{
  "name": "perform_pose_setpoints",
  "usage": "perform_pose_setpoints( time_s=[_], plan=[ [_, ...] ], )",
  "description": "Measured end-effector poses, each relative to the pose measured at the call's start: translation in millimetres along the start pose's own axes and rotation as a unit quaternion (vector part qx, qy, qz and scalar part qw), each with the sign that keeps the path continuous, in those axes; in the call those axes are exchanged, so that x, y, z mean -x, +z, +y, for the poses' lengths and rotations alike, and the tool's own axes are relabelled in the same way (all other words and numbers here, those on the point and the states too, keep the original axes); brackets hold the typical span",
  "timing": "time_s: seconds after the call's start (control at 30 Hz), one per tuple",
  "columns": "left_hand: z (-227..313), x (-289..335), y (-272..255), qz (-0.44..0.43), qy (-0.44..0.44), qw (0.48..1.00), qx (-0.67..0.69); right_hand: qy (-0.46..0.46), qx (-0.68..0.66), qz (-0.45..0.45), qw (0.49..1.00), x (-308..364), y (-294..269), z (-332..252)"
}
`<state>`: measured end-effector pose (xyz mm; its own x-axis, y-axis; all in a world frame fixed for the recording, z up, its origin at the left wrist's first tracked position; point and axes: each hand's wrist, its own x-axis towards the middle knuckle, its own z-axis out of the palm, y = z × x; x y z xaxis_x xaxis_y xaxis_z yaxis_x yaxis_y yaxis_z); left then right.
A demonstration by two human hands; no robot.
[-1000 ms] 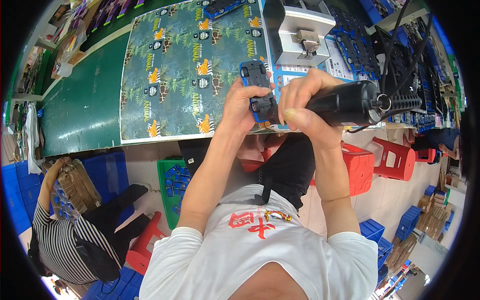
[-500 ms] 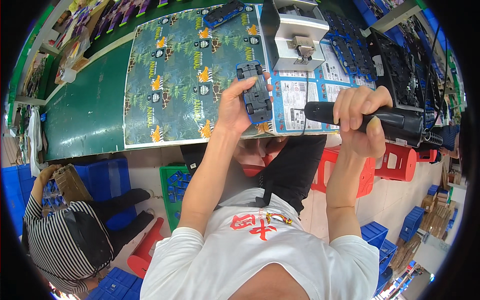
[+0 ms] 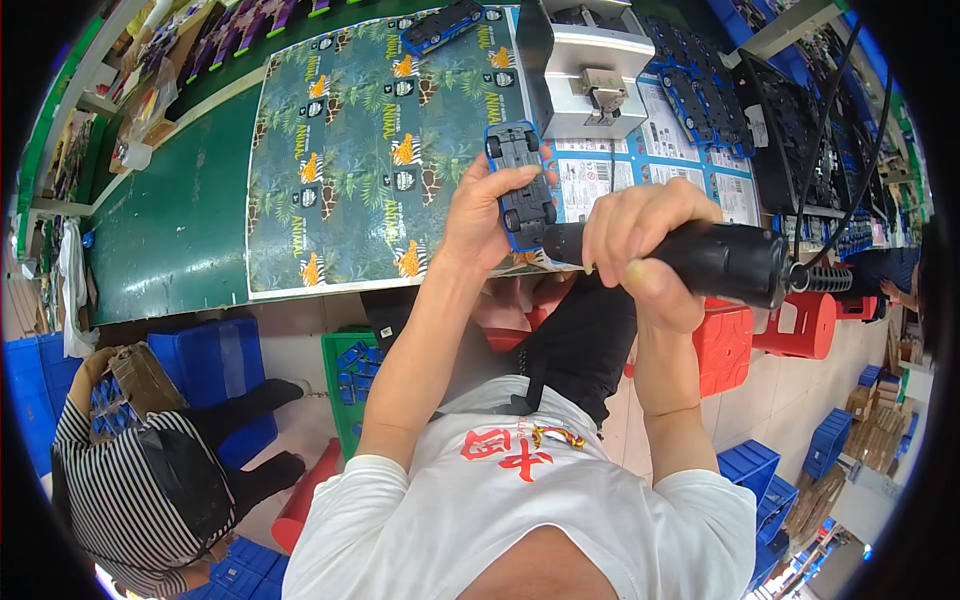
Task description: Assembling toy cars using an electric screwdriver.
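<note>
My left hand [image 3: 478, 218] grips a toy car [image 3: 522, 185], its dark grey underside turned up and its blue body showing round the rim. The thumb lies across the chassis. In my right hand [image 3: 648, 238] is a black electric screwdriver [image 3: 728, 262], held nearly level with its front end pointing left at the near end of the car. I cannot tell whether its tip touches the car. Both hands are above the near edge of the workbench, which is covered with printed sheets [image 3: 370, 190].
Beyond the hands stands a metal fixture [image 3: 598, 60]. Several blue toy cars [image 3: 700, 112] lie right of it, beside a black tray [image 3: 785, 140] of dark parts. Another toy car [image 3: 443, 27] rests at the far edge. Cables hang at right. Someone in a striped top [image 3: 140, 490] bends over at lower left.
My right hand has brought the screwdriver left, up to the toy car. The car has shifted slightly to the right and tilted in my left hand.
</note>
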<state>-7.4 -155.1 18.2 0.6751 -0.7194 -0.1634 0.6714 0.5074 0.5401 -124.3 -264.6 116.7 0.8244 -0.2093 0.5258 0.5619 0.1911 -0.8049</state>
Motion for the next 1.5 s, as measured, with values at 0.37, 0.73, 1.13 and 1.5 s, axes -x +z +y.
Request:
perform_pose_setpoints(
  time_s=[0.37, 0.73, 1.13, 1.5],
  plan=[
    [-9, -2, -5, -0.001, -0.044, 0.999, -0.011, -0.019, 0.077, -0.140, 0.987, -8, 5, 10],
    [1, -1, 1, -0.015, -0.039, 0.999, -0.019, -0.053, 0.058, -0.122, 0.989, -8, 9, 5],
    [141, -4, -93, -0.127, 0.279, 0.284, -0.909, -0.084, 0.151, 0.090, 0.981, 20, -109, -1],
    [218, 101, -169, 0.125, 0.318, 0.286, -0.895, -0.039, 0.206, 0.190, 0.959, 33, -153, 10]
  ],
)
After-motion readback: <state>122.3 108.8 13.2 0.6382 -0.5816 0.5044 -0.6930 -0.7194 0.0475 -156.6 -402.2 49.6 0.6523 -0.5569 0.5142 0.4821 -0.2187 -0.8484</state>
